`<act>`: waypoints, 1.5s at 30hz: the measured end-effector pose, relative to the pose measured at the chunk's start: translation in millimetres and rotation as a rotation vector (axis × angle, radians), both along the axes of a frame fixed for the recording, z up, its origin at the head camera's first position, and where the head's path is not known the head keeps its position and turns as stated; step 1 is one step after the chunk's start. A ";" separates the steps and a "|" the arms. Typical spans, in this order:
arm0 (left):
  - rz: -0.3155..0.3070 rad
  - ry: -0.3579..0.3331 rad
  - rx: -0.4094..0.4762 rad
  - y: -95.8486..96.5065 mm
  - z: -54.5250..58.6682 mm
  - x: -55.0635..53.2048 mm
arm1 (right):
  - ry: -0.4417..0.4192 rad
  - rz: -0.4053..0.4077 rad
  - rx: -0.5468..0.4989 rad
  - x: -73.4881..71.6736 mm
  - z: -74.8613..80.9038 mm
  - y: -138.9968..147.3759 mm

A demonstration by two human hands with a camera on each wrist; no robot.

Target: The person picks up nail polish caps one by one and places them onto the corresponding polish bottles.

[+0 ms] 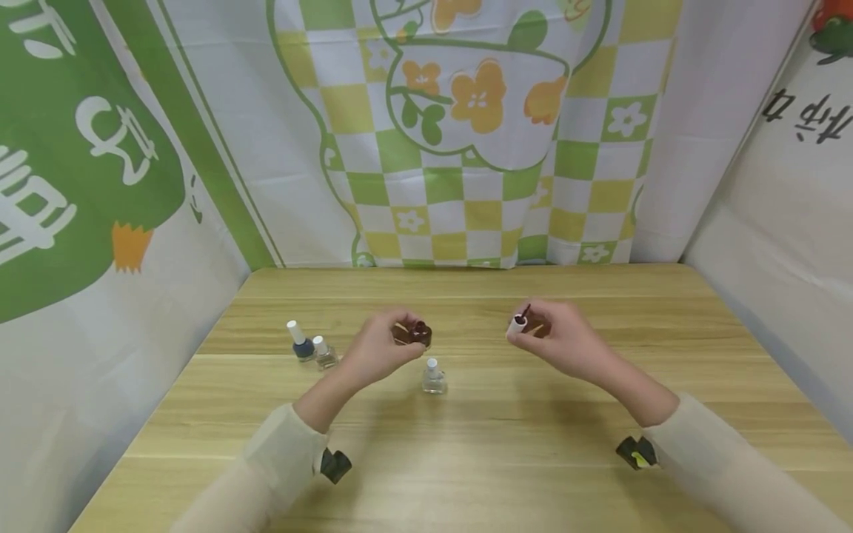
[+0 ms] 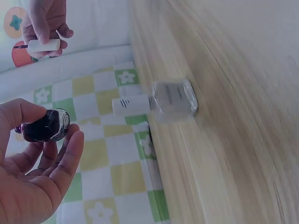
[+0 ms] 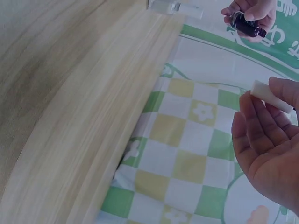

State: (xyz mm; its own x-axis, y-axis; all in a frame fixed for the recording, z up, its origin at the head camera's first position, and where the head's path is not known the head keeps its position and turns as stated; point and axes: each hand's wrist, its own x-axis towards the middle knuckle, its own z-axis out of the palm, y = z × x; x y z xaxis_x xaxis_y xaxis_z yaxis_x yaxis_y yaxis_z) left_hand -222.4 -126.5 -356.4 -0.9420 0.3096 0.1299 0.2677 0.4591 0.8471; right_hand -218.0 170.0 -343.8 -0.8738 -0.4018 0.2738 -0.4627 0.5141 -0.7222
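My left hand [image 1: 383, 346] pinches a dark red nail polish bottle [image 2: 46, 127] between thumb and fingers, its neck uncapped. Over to the right, my right hand [image 1: 556, 337] holds the white nail polish cap [image 3: 271, 96] with its dark-coated brush [image 1: 526, 311] pointing up and away. The two hands are well apart above the table. Just below and right of the left hand stands a clear nail polish bottle [image 1: 434, 379] with a white cap, untouched by either hand.
Left of my left hand, a dark blue nail polish bottle [image 1: 303, 346] and another clear bottle [image 1: 325, 355] stand upright on the wooden table [image 1: 500, 466]. A patterned curtain [image 1: 466, 207] hangs behind the table's far edge, with cloth walls at both sides.
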 end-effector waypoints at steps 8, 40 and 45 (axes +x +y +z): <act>-0.076 0.018 0.046 10.5 1.8 13.0 | 0.090 0.027 -0.022 12.0 2.9 3.4; -0.261 0.021 0.116 29.0 -5.2 37.6 | 0.318 0.176 0.034 38.1 3.5 19.2; -0.273 -0.003 0.135 32.1 -5.9 40.6 | 0.334 0.186 0.018 42.6 5.1 19.9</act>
State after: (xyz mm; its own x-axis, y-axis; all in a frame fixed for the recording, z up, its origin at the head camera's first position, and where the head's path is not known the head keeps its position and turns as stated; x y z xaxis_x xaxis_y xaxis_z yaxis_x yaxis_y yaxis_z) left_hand -181.8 -94.4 -362.3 -0.8267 0.5317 0.1842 0.3630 0.2540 0.8965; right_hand -175.4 189.9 -338.7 -0.6495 -0.5524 0.5224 -0.7575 0.4106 -0.5076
